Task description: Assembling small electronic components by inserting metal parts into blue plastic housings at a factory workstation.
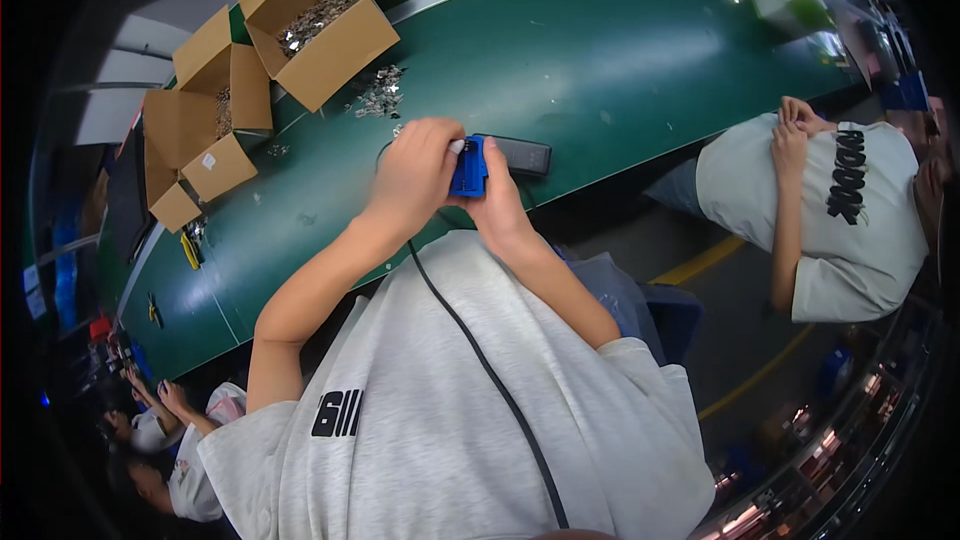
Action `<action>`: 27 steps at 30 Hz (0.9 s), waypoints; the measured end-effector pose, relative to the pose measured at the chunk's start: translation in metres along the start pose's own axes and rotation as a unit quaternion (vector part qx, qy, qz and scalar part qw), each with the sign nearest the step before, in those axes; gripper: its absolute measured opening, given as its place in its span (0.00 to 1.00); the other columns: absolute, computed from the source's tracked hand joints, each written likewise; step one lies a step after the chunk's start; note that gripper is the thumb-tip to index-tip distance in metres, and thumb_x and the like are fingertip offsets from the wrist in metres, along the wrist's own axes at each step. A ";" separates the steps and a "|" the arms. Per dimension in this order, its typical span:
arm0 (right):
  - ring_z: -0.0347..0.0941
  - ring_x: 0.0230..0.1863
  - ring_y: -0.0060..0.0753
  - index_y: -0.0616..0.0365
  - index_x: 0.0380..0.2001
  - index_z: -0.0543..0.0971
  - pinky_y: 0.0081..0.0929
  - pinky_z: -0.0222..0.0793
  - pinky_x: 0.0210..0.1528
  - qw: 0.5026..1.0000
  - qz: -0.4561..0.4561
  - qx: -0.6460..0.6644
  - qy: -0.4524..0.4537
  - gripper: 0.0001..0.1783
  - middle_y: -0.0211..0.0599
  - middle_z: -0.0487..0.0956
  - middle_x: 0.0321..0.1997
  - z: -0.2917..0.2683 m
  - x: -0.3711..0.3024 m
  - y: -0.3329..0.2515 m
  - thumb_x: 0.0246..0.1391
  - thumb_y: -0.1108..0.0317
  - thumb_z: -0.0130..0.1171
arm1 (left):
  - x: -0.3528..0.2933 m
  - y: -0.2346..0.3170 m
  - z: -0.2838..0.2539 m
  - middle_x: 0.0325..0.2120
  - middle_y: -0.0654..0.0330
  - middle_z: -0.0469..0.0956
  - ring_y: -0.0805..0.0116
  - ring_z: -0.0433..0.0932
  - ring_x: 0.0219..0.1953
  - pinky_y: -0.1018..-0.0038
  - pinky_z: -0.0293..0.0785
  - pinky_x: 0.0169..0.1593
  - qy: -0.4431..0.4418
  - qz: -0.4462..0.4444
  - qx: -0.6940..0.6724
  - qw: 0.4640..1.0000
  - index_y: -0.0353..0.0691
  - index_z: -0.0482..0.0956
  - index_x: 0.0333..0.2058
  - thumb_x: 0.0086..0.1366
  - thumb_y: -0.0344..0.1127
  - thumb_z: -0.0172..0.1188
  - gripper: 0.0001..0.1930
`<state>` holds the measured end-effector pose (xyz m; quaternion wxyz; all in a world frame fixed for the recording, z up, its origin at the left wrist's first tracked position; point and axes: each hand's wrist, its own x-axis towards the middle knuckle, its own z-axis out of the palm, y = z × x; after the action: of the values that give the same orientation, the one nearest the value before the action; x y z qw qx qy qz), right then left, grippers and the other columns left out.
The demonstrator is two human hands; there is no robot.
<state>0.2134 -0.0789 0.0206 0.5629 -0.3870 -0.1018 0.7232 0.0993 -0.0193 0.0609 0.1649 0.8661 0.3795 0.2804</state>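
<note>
Close in front of me, over the table's near edge, I have a small blue block-shaped fixture [468,172] with a dark recess in its face. My right hand [503,205] grips it, thumb up along its right side and palm beneath. My left hand [418,168] is closed at the block's upper left edge, its fingers curled. A small pale bit [457,146] shows at those fingertips; what exactly they pinch is hidden. Just behind the block lies a dark grey, flat rectangular device [524,156]. Part of it is covered by the block and my right thumb.
On the green table [600,50] stand two open cardboard boxes, one [340,65] filled with small metal parts, another [205,120] further left. A loose metal heap [380,95] lies nearby. Yellow-handled pliers [190,250] rest left. A black cable [480,360] crosses my shirt. Another person [815,205] sits right.
</note>
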 end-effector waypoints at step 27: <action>0.72 0.16 0.27 0.63 0.34 0.74 0.19 0.64 0.15 0.989 -0.037 -0.133 0.052 0.28 0.39 0.76 0.23 0.003 0.003 0.012 0.64 0.47 0.36 | -0.021 -0.020 -0.015 0.38 0.55 0.78 0.62 0.76 0.41 0.71 0.70 0.46 -0.042 -0.154 -0.240 0.958 0.35 0.77 0.42 0.63 0.28 0.51 0.11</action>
<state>0.2019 -0.0799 0.0143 0.5371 -0.4912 -0.1818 0.6612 0.0674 -0.0204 0.0553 0.4251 0.7430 0.4224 0.2979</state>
